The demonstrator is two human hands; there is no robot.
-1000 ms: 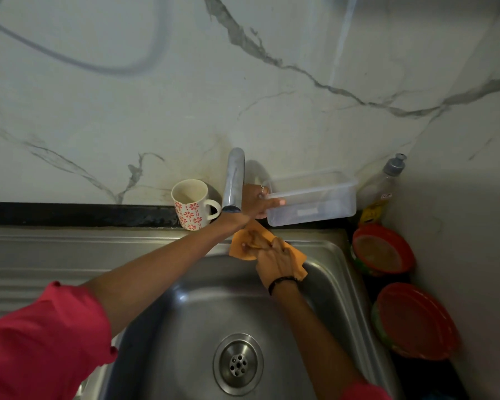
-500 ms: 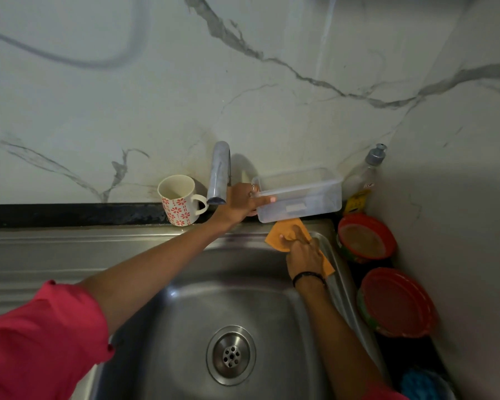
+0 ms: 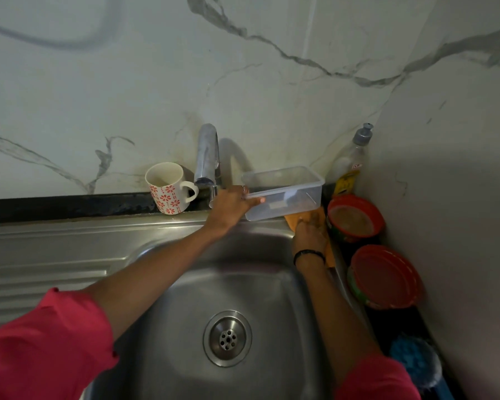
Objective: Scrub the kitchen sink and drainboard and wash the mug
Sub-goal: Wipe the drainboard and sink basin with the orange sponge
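Sink-rim scrubbing step. Right hand (image 3: 309, 233) presses orange cloth (image 3: 293, 220) flat on sink (image 3: 171, 327) back-right corner; left hand (image 3: 231, 204) grips clear container (image 3: 283, 192), lifted off rim. Mug (image 3: 166, 187) on ledge left of tap, unwashed. Next likely: wipe beneath container, set it back.

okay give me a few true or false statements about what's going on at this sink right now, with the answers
1. The left hand holds the clear plastic container at its left end. True.
2. The right hand presses an orange cloth at the sink's back right corner. True.
3. The mug lies on its side in the sink basin. False: it stands upright on the ledge behind the sink, left of the tap.
4. The soap bottle stands on the drainboard at the left. False: it stands in the right corner by the wall.
5. Two red-rimmed bowls sit to the right of the sink. True.
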